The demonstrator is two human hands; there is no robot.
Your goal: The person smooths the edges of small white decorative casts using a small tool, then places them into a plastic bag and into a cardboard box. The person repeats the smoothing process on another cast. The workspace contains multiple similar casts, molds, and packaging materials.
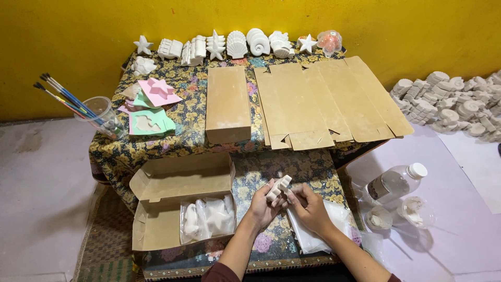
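My left hand (264, 206) grips a small white plaster figure (279, 187) over the floral tablecloth (271, 167). My right hand (308, 206) meets it from the right, fingers pinching the same piece and what looks like clear plastic wrap. Under the right hand lies a clear plastic bag (318, 230). To the left, an open cardboard box (180, 201) holds bagged white plaster shapes (209, 219).
A closed brown box (227, 104) and flattened cardboard sheets (329, 102) lie further back. White plaster shells and stars (237, 46) line the yellow wall. Coloured moulds (151, 107) and a cup of paintbrushes (99, 115) sit left. A plastic bottle (396, 183), small containers and a plaster pile (454, 104) are right.
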